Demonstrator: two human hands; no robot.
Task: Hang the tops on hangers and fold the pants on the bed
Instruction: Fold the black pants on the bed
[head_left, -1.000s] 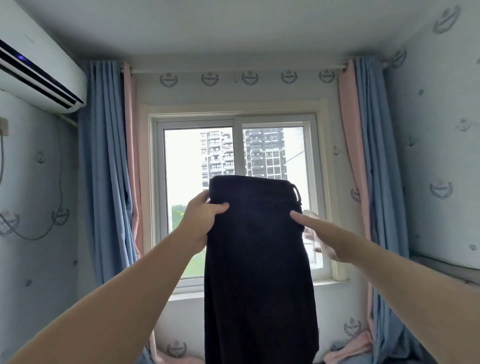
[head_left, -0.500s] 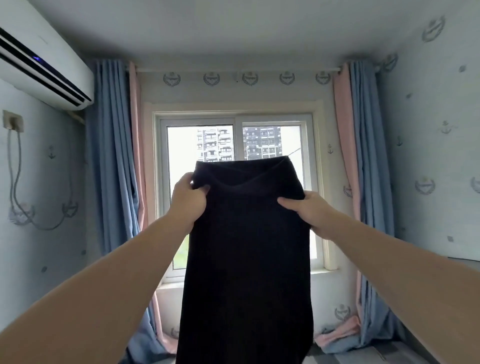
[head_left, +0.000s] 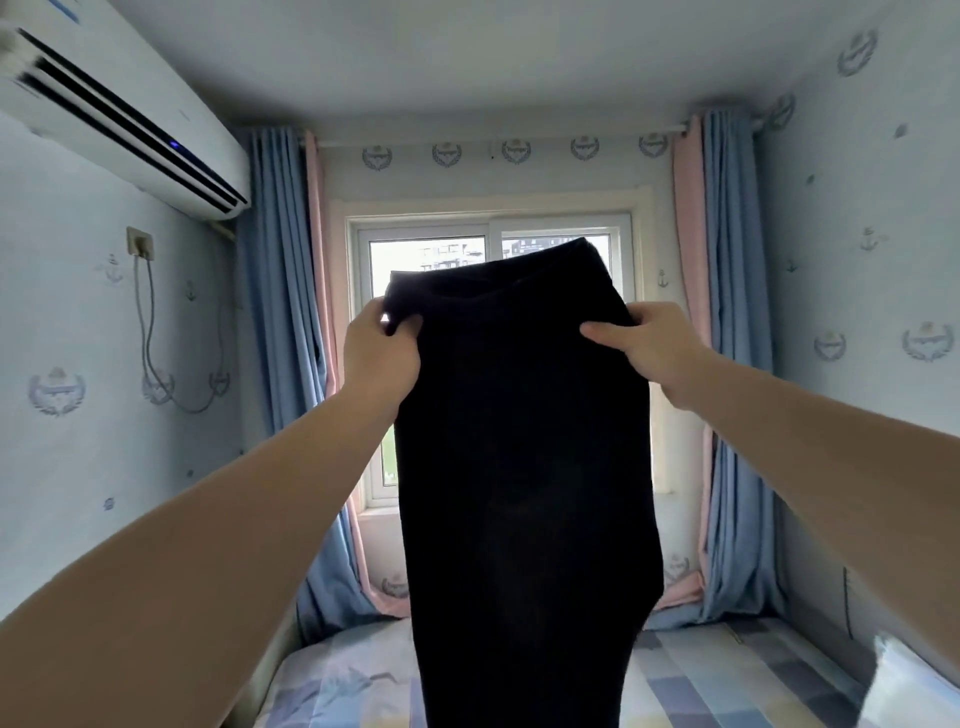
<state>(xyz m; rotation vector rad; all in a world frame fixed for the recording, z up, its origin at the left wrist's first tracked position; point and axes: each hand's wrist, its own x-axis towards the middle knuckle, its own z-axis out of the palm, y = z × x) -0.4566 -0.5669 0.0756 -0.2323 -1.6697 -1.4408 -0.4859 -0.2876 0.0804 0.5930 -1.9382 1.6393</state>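
Black pants (head_left: 524, 467) hang straight down in front of me, held up by the waistband before the window. My left hand (head_left: 382, 358) pinches the left side of the waistband. My right hand (head_left: 649, 340) grips the right side, thumb on the front of the cloth. The legs drop out of view at the bottom edge, above the bed (head_left: 701, 680) with its blue checked sheet.
A window (head_left: 431, 260) with blue and pink curtains (head_left: 280, 322) faces me. An air conditioner (head_left: 119, 124) hangs high on the left wall, with a socket and cable below it. A pale object (head_left: 904, 686) lies at the bed's right edge.
My view has tilted down, so the bed now shows. Both hands have spread the waistband wider and lowered the pants slightly; my right hand went from flat fingers to a full grip.
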